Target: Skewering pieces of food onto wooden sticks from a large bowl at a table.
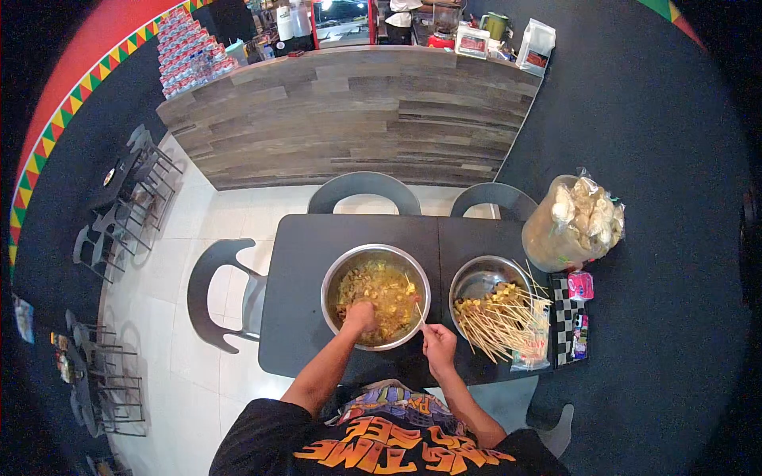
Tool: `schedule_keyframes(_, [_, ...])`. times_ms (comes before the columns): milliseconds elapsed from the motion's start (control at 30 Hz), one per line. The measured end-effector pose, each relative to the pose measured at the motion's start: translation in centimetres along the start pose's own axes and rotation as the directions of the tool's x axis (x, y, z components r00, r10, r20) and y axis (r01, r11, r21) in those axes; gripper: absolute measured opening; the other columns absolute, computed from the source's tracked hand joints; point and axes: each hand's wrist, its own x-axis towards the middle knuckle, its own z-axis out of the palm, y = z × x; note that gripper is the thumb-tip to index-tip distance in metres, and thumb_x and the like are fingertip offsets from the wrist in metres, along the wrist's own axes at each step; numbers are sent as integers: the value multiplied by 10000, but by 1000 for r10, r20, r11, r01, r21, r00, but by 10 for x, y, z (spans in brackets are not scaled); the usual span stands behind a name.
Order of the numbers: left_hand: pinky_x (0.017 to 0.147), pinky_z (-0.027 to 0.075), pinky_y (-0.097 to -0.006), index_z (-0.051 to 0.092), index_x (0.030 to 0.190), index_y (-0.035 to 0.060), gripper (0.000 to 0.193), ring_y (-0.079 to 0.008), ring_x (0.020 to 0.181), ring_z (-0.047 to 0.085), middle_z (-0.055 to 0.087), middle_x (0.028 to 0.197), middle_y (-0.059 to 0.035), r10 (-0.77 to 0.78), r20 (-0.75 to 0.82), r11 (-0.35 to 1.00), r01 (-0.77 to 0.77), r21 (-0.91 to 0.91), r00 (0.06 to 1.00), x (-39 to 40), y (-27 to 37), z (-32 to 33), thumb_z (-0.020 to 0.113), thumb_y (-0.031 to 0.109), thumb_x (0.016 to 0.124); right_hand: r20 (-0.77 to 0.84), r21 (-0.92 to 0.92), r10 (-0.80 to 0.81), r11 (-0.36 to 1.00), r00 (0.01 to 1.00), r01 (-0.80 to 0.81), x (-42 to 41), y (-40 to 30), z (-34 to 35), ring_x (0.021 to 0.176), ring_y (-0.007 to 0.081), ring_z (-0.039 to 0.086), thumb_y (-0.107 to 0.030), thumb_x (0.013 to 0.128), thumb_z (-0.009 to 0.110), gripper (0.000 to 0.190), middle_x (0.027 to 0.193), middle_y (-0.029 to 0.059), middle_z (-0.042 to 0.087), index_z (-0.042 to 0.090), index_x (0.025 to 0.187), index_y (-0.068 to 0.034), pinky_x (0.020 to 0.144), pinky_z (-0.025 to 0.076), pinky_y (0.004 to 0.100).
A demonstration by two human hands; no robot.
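A large stainless steel bowl (328, 268) on the black table holds small meat pieces in yellow marinade (381, 291). My left hand (361, 316) is down in the marinade on the bowl's near left side, its fingertips hidden. At the bowl's near right rim, my right hand (439, 350) grips a thin wooden skewer (419, 313) that points in over the marinade. Just right of that hand stands a second steel bowl (476, 271). Meat-loaded skewers (500, 324) lie in it, their bare ends fanned out over the near rim.
A plastic packet (531, 351) lies under the skewer ends. Beyond it are a black-and-white checked tray (562, 309), a pink packet (580, 286) and a tall tub of bagged food (550, 232). Grey chairs (364, 187) stand around the black table (297, 244); a wood-panelled counter (357, 119) rises behind.
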Motion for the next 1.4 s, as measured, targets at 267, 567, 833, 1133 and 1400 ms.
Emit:
schedule_keyframes(267, [922, 337, -474, 621, 980, 110, 309, -317, 986, 538, 601, 976, -168, -108, 95, 993, 111, -26, 990, 31, 20, 26, 603, 202, 686, -29, -25, 28, 999, 999, -29, 7, -13, -23, 406, 36, 376, -119, 844, 557, 120, 529, -29, 446, 569, 793, -11, 355, 283, 187])
schedule_keyframes(567, [919, 318, -432, 652, 914, 91, 240, -270, 1080, 474, 602, 988, -121, -124, -107, 979, 139, 150, 987, 76, 24, 23, 579, 205, 716, -69, -65, 30, 997, 997, -34, 7, -9, -63, 415, 34, 372, -138, 836, 573, 112, 533, -41, 448, 571, 781, -40, 372, 280, 177])
schedule_keyframes(833, [803, 428, -406, 664, 852, 80, 205, -270, 846, 605, 644, 831, -138, -48, -129, 999, 44, -30, 990, 77, 21, 27, 605, 203, 699, -28, -56, 58, 997, 998, -60, 20, -14, -74, 410, 37, 373, -132, 822, 589, 117, 524, -40, 450, 564, 739, -53, 366, 278, 183])
schedule_keyframes(1133, [723, 488, -384, 667, 883, 127, 223, -283, 771, 624, 644, 790, -140, -78, -163, 895, -3, -447, 984, 48, 5, 34, 594, 188, 681, 39, -50, 18, 999, 999, -16, 26, -16, -65, 405, 33, 385, -103, 823, 583, 113, 513, -39, 450, 564, 724, -53, 367, 296, 179])
schedule_keyframes(1400, [808, 455, -423, 648, 934, 87, 367, -326, 877, 598, 620, 933, -184, -132, 5, 986, 132, -106, 991, 28, 46, 23, 626, 318, 650, -17, -132, -49, 990, 999, 46, 17, -14, -63, 408, 33, 384, -110, 822, 586, 134, 516, -39, 450, 564, 704, -50, 367, 298, 185])
